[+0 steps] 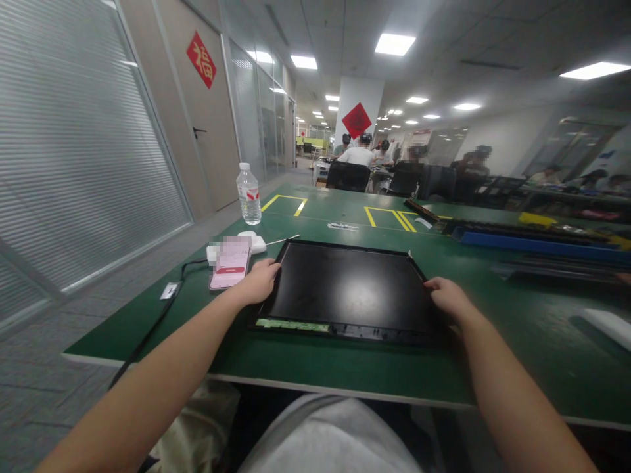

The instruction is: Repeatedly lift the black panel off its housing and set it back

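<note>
A black flat display panel [340, 279] in a thin black frame lies in front of me, its glossy face up and reflecting a ceiling light. Along its near edge runs a green circuit strip [293, 325]. My left hand [261, 280] is closed on the panel's left edge, the thumb on top. At the opposite side, my right hand [449, 299] grips the right edge, with some fingers hidden beneath. Close to my left hand lies a phone [231, 266] with a lit pink screen.
Beneath everything is a green table [172, 315] with yellow tape marks. A water bottle [249, 195], a white device [255, 243] and a black cable [155, 322] are on the left. Long dark strips, a blue bar [532, 243] and a white object [608, 326] occupy the right. People sit farther back.
</note>
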The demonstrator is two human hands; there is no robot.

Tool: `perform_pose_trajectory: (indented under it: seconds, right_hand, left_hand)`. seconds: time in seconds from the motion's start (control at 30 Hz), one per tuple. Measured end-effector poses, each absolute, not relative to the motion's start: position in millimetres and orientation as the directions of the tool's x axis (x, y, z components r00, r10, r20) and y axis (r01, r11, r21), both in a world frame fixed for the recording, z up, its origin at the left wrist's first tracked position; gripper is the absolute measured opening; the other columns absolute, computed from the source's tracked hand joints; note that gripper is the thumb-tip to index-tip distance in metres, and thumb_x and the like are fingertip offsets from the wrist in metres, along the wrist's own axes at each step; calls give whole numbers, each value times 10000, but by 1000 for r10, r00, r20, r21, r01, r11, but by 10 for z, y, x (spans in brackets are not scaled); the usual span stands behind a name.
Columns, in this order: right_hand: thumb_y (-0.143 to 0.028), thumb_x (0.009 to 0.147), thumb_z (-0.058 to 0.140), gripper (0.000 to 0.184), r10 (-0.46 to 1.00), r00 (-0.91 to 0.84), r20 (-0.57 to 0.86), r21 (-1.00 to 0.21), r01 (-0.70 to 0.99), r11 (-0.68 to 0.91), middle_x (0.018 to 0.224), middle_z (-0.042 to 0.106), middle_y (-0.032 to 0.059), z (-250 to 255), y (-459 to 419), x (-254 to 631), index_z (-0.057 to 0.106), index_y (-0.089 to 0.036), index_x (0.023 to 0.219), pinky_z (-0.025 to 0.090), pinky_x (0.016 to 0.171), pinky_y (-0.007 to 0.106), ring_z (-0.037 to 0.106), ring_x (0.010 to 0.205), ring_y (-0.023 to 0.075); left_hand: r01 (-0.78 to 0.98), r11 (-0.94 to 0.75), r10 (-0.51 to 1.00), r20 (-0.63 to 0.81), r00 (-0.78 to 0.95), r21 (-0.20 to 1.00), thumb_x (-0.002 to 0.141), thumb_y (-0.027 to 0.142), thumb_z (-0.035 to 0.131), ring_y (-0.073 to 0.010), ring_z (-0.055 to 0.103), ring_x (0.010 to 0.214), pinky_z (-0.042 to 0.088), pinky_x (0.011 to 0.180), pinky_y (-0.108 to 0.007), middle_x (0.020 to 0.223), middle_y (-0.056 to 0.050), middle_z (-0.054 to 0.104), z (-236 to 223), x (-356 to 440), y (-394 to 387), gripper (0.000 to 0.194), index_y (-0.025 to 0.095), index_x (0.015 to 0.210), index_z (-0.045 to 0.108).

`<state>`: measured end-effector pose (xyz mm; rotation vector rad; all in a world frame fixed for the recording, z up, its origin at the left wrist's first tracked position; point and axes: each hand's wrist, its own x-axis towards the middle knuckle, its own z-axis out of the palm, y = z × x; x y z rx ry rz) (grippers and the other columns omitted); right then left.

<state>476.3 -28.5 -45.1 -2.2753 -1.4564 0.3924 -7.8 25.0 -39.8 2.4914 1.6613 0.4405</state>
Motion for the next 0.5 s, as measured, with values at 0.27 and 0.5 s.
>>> perform_pose_trajectory:
  seconds: [0.27,0.5]
  right_hand:
    - [-30,705,529,402,917,400,8,-436,827,-356,1049,736,100,-449,-278,4755,731,-165,1025,496,788,267,680,951,227]
    - [-33,676,543,397,918,395,25,-455,822,-342,1008,736,107,-494,-268,4789,740,-171,991,503,795,285,680,919,231]
  left_hand:
    - [899,-350,936,128,327,264,862,93,366,-316,417,1415,334,1150,-458,1452,-218,531,-411,-73,236,530,57,1362,539]
    - [872,-388,921,157,357,297,850,67,384,-292,494,1356,361,1130,-413,1400,-208,584,-402,-64,238,528,64,1353,545]
